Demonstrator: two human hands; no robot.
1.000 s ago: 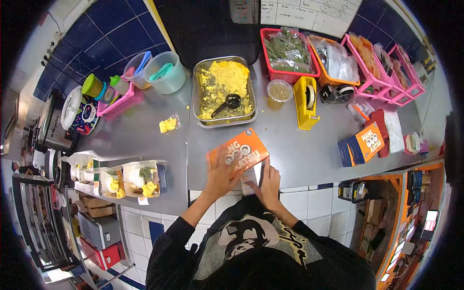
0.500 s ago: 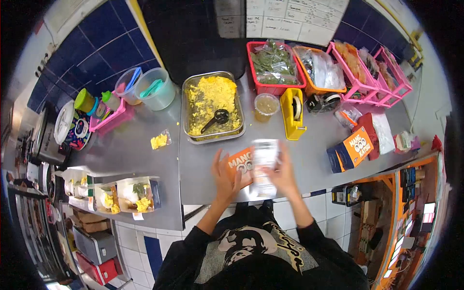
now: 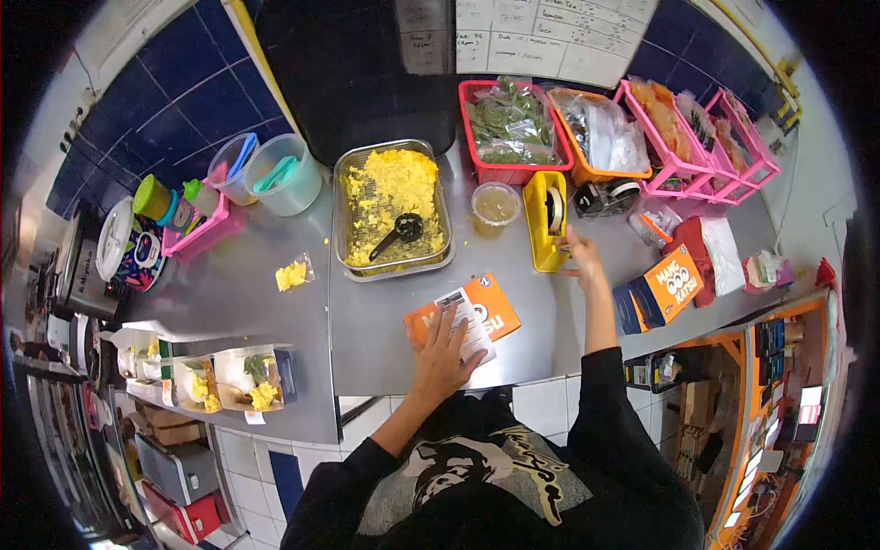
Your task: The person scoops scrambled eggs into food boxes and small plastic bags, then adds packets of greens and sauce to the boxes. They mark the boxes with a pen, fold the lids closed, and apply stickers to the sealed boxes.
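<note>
My left hand [image 3: 442, 353] lies flat with fingers spread over a printed white paper slip [image 3: 472, 337]. The slip rests on an orange printed carton [image 3: 492, 302] near the counter's front edge. My right hand [image 3: 584, 261] is at the front right of a yellow tape dispenser [image 3: 541, 243], its fingers apart. A roll of tape [image 3: 554, 211] sits in the dispenser; whether my fingers touch the tape's end is too small to tell. Behind the carton, a metal tray [image 3: 348, 263] holds scrambled egg [image 3: 396, 188] and a black scoop [image 3: 399, 236].
A lidded clear tub [image 3: 496, 203] stands left of the dispenser. Red [image 3: 516, 172] and orange [image 3: 605, 172] baskets hold bagged goods behind. Another orange carton [image 3: 672, 282] stands at right. Open food boxes [image 3: 252, 376] and a small bag of egg [image 3: 293, 275] are at left.
The paper slip, blurred in front of the carton before, now lies on it under my left hand. My right hand has left the slip and moved right to the tape dispenser.
</note>
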